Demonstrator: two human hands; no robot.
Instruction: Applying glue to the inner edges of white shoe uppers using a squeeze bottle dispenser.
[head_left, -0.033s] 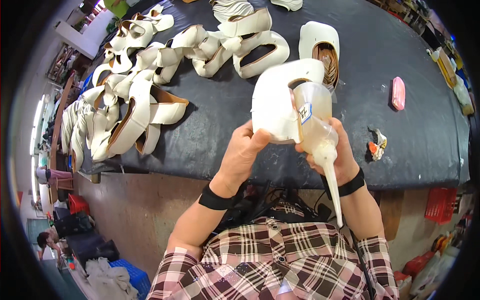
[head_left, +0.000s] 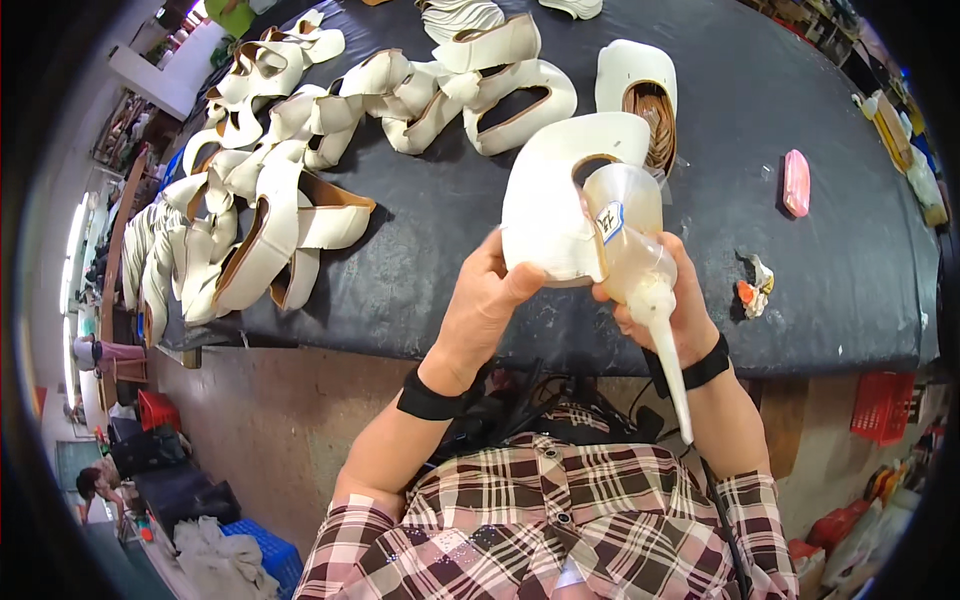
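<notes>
My left hand grips the near edge of a white shoe upper and holds it up over the front edge of the black table. My right hand is closed around a translucent squeeze bottle that rests against the upper. The bottle's long white nozzle points down toward my chest. Both wrists wear black bands.
Several white shoe uppers are heaped on the table's left and far side. Another white piece with a brown inside lies beyond my hands. To the right are a pink block and a small orange-and-white scrap. A red crate stands below the table.
</notes>
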